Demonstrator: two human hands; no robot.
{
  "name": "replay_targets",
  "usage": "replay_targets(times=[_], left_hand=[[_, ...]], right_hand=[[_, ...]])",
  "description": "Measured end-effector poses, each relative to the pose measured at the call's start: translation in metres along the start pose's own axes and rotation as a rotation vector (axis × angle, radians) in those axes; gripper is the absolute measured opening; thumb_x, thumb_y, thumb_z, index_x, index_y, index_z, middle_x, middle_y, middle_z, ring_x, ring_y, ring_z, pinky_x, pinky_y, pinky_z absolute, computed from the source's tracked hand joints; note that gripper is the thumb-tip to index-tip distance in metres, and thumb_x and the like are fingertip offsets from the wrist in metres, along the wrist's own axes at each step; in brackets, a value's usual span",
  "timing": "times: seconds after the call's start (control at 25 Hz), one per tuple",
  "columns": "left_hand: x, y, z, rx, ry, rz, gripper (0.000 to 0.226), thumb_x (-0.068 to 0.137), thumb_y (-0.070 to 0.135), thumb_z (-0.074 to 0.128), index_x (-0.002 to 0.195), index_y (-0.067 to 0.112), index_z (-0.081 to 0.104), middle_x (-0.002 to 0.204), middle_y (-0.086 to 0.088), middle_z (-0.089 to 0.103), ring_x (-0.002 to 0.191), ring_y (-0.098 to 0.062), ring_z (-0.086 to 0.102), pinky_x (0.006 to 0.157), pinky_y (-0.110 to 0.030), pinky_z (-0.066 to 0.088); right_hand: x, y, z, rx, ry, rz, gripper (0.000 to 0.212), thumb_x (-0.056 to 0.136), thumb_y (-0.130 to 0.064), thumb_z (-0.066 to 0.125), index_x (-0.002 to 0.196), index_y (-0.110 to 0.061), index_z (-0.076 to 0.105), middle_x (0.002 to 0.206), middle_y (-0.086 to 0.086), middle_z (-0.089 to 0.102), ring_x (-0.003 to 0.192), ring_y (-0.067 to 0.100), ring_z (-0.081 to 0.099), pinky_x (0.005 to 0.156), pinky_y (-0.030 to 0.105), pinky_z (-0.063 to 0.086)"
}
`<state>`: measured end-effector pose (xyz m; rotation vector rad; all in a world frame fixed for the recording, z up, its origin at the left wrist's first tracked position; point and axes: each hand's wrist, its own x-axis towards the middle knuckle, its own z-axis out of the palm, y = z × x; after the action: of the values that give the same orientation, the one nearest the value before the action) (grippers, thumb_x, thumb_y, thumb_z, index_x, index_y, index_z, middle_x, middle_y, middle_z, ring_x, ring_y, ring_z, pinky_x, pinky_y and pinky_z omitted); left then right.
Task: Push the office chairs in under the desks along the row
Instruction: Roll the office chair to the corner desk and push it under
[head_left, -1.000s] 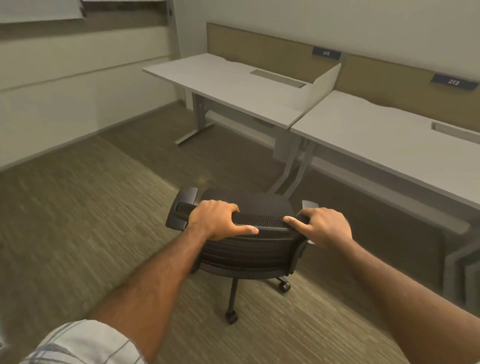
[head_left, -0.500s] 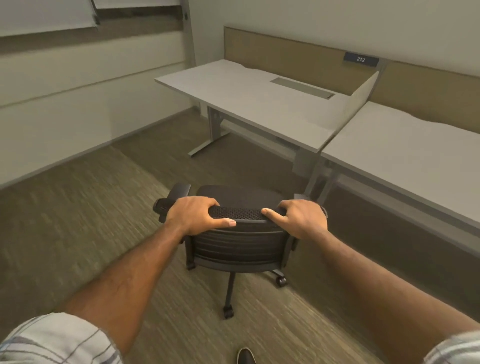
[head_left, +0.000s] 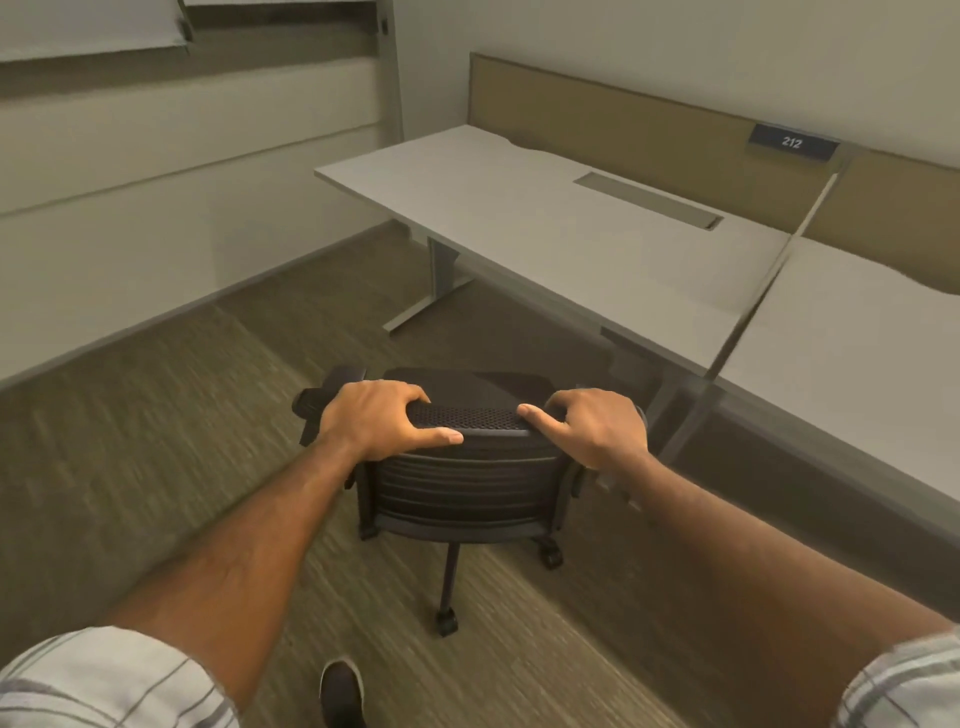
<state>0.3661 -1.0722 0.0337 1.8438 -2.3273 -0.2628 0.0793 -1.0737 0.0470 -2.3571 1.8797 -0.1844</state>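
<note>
A black office chair (head_left: 462, 467) stands on the carpeted floor (head_left: 156, 441) just short of the front edge of the worktop (head_left: 545, 228) numbered 212, its seat not yet beneath it. A person grips the top of the mesh backrest with both hands: the left hand (head_left: 382, 418) closed over the left end, thumb along the rear face, and the right hand (head_left: 597, 431) wrapped round the right end, index finger lying along the top edge. Open carpet runs from the chair to the worktop's leg (head_left: 441, 275) and the wall (head_left: 130, 218) at left. A low divider (head_left: 769, 275) separates this worktop from the neighbouring worktop (head_left: 857, 332) to the right. A dark shoe (head_left: 340, 696) shows at the bottom edge.
</note>
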Motion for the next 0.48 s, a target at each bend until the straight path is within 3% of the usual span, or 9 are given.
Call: replay_targets(times=[0.12, 0.36, 0.48], left_hand=[[0.048, -0.050, -0.006, -0.001, 0.029, 0.039, 0.104, 0.050, 0.110, 0.027, 0.111, 0.037, 0.070, 0.101, 0.014, 0.072, 0.096, -0.013, 0.067, 0.080, -0.035, 0.048], [0.124, -0.157, -0.020, -0.064, 0.068, 0.096, 0.099, 0.067, 0.103, 0.019, 0.112, 0.033, 0.072, 0.104, 0.008, 0.075, 0.100, -0.017, 0.068, 0.083, -0.037, 0.052], [0.167, -0.206, -0.030, -0.029, 0.073, 0.127, 0.093, 0.072, 0.099, 0.018, 0.111, 0.035, 0.073, 0.103, 0.008, 0.075, 0.099, -0.018, 0.068, 0.081, -0.037, 0.052]], right_hand=[[0.055, -0.025, 0.006, -0.007, 0.002, 0.031, 0.070, 0.087, -0.083, 0.026, 0.094, -0.032, 0.073, 0.076, -0.010, 0.068, 0.067, 0.008, 0.051, 0.053, 0.024, 0.028], [0.156, -0.091, 0.025, 0.040, 0.037, 0.094, 0.085, 0.078, -0.089, 0.014, 0.096, -0.030, 0.073, 0.080, -0.011, 0.069, 0.068, 0.005, 0.054, 0.054, 0.021, 0.029], [0.205, -0.120, 0.033, 0.020, 0.039, 0.135, 0.077, 0.084, -0.086, 0.021, 0.095, -0.031, 0.074, 0.078, -0.011, 0.070, 0.067, 0.006, 0.055, 0.053, 0.022, 0.031]])
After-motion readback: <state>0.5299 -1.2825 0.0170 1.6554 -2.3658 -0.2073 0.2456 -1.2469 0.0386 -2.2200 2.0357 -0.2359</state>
